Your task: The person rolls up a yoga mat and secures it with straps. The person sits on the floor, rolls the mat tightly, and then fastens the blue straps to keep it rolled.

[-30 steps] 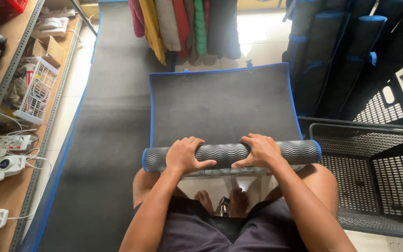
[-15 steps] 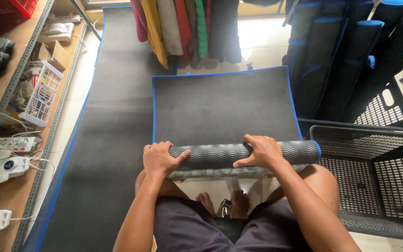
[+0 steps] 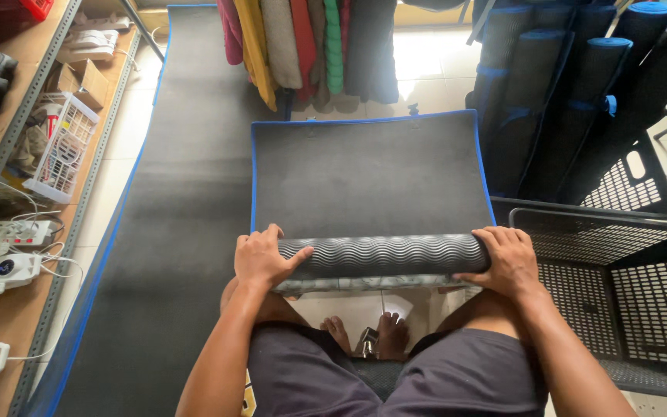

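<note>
Across your knees, dark grey mat (image 3: 372, 174) edged in blue, its near end rolled into a wavy-ribbed tube, your left hand (image 3: 260, 259) and right hand (image 3: 507, 259) gripping each end, fingers (image 3: 295, 259) curled onto the roll.

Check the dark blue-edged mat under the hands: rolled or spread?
Partly rolled: mat lies flat beyond a wavy-textured roll held by left hand and right hand.

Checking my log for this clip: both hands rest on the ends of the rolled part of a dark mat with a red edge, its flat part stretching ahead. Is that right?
Not quite. In the head view the mat has a blue edge, not red. The rest holds: the left hand and right hand rest on the ends of the rolled part, and the flat part stretches ahead.
</note>
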